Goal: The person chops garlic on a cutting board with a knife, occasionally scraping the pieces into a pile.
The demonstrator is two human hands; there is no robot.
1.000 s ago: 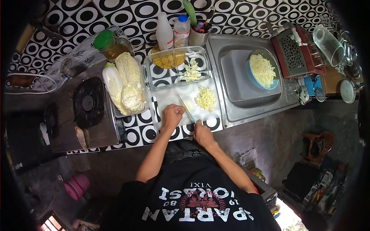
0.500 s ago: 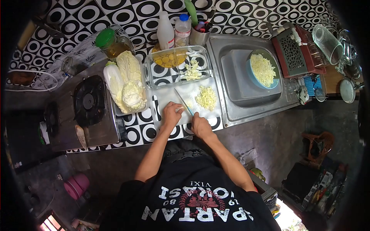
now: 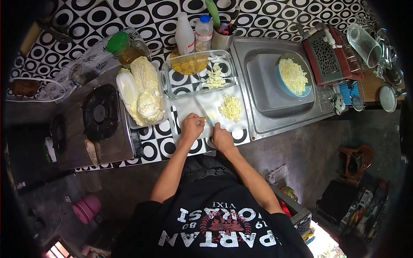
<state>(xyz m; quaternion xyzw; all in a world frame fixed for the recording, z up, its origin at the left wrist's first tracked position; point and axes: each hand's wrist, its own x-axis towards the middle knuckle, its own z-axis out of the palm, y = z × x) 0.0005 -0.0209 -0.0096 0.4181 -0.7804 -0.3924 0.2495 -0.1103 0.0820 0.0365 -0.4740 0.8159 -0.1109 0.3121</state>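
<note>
My right hand (image 3: 223, 136) is closed around the light-blue handle of a kitchen knife (image 3: 201, 106). Its blade points away from me and slants left over a translucent white cutting board (image 3: 183, 106). Just left of the blade, my left hand (image 3: 193, 125) has its fingers curled down on a small pale piece of cabbage, mostly hidden by them. A few cut bits lie beside the blade. Right of the knife is a heap of chopped cabbage (image 3: 231, 108). Behind the board, a clear glass dish (image 3: 172, 93) contains pale cabbage strips (image 3: 215, 78).
A tray of whole napa cabbages (image 3: 148, 105) stands left, beside the gas stove (image 3: 112, 148). On the right, a blue bowl (image 3: 282, 88) of chopped cabbage sits over the steel sink (image 3: 258, 124). Bottles (image 3: 185, 36) and a green-lidded jar (image 3: 129, 52) line the back.
My right hand and the knife handle have shifted slightly left, nearer my left hand. The left hand stays almost in place, and the chopped heap looks unchanged.
</note>
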